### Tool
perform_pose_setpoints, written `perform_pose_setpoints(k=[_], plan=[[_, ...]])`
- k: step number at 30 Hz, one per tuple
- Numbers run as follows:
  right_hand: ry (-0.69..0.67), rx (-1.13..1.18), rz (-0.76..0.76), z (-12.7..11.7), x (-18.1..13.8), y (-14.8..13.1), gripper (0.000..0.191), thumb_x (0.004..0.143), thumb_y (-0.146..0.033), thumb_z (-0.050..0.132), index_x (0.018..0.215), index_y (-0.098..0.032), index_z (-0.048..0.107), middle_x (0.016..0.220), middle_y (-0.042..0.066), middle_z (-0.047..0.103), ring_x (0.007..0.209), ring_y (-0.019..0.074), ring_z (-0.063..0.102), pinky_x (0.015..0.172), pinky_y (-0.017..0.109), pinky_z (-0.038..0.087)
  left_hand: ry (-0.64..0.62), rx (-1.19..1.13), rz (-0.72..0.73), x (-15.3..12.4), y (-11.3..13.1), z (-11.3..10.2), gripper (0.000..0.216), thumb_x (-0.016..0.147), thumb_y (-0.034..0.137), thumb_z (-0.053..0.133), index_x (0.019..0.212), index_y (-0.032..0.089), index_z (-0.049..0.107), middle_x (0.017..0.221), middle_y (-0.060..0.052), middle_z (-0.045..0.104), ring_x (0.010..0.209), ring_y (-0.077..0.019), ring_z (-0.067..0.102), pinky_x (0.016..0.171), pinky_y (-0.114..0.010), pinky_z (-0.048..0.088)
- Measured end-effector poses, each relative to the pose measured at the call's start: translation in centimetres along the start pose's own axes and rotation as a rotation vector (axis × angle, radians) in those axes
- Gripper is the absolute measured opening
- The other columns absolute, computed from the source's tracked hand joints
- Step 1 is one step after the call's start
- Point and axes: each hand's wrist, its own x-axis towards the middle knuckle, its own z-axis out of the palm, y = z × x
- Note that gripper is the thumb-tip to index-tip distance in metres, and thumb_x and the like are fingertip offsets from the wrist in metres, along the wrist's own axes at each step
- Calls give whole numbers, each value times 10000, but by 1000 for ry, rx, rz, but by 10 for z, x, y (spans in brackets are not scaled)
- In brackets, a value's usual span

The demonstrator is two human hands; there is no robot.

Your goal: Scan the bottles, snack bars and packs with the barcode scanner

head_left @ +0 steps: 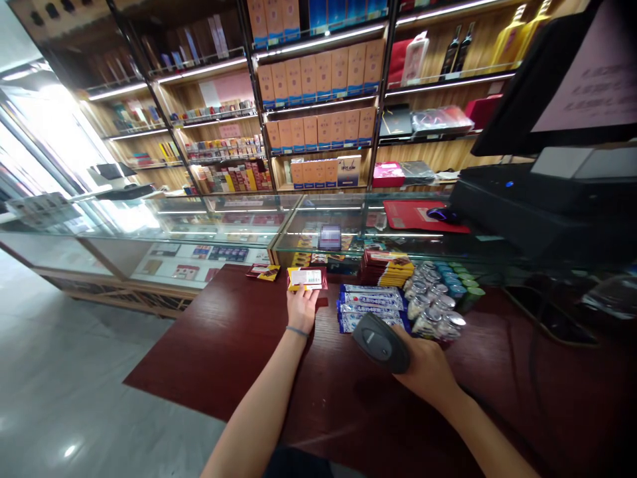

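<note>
My left hand (301, 308) reaches forward over the dark red counter (233, 345) and grips a red and yellow pack (307, 279) with a white barcode label facing up. A thin band circles that wrist. My right hand (423, 366) is closed round the handle of a dark grey barcode scanner (381, 341), whose head points toward the pack. Blue wrapped bars (371, 304) lie just beyond the scanner.
Small round tins (435, 300) and a stack of flat packs (387, 265) sit at the counter's back. Another pack (263, 271) lies left. Glass display cases (199, 222), a till screen (567, 79) and stocked shelves (318, 86) stand beyond.
</note>
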Motion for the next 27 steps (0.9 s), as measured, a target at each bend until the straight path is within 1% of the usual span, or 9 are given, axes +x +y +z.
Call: perform_pose_setpoints(k=[2, 4, 8, 12, 16, 19, 21, 24, 27], plan=[[4, 3, 2, -1, 0, 2, 300, 739, -187, 545, 1029, -242, 601, 611, -26, 706, 529, 222, 715, 511, 274, 444, 18, -24, -7, 0, 1, 0, 201, 953, 146, 647, 1086, 278, 574, 1171, -42, 730, 1056, -172, 732, 1032, -454, 574], [-24, 19, 28, 0, -2, 6, 309, 756, -192, 559, 1058, -243, 599, 627, -30, 713, 544, 215, 721, 516, 265, 446, 25, -41, -13, 0, 1, 0, 212, 957, 132, 637, 1100, 274, 568, 1147, -36, 735, 1010, -158, 739, 1024, -434, 573], [-59, 53, 90, 5, -8, 14, 398, 768, -208, 600, 1165, -237, 599, 719, -10, 761, 596, 217, 741, 543, 263, 467, 21, -59, -6, 0, 2, 0, 208, 962, 130, 635, 1108, 264, 572, 1151, -47, 738, 1033, -170, 743, 1037, -438, 565], [27, 39, 100, 10, -11, 15, 388, 761, -194, 588, 1146, -233, 605, 665, -21, 729, 552, 217, 714, 526, 274, 453, 19, -26, 21, 2, 5, 0, 202, 946, 173, 686, 1104, 256, 591, 1171, -65, 738, 1083, -181, 732, 1053, -423, 555], [89, 40, 57, 15, -13, 18, 394, 795, -180, 563, 1184, -225, 609, 689, -13, 725, 565, 212, 710, 538, 276, 463, 38, -26, 81, 11, 13, -3, 172, 924, 175, 707, 1025, 232, 581, 1082, -60, 744, 1011, -161, 738, 1031, -399, 555], [139, 25, 71, 18, -17, 25, 394, 806, -209, 590, 1199, -211, 622, 780, 31, 760, 600, 225, 722, 557, 288, 494, 94, 16, 170, 22, 27, -7, 200, 897, 220, 750, 981, 230, 570, 1003, -35, 735, 953, -152, 739, 988, -389, 560], [184, 17, 87, 20, -19, 30, 411, 812, -238, 611, 1221, -200, 616, 847, 56, 775, 629, 234, 732, 571, 298, 516, 157, 48, 253, 30, 39, -10, 231, 873, 258, 776, 999, 235, 584, 974, -20, 728, 916, -144, 737, 937, -361, 565], [255, -10, 110, 21, -21, 38, 397, 842, -266, 617, 1234, -201, 599, 854, 61, 767, 640, 248, 733, 577, 314, 533, 254, 105, 385, 43, 63, -19, 279, 837, 292, 792, 1055, 234, 627, 952, -16, 731, 856, -139, 730, 861, -318, 562], [335, -33, 118, 21, -24, 46, 390, 872, -313, 633, 1245, -210, 589, 889, 72, 768, 670, 266, 742, 617, 341, 559, 303, 257, 530, 55, 89, -35, 278, 807, 277, 787, 1053, 204, 681, 946, -39, 748, 853, -164, 732, 875, -332, 563]])
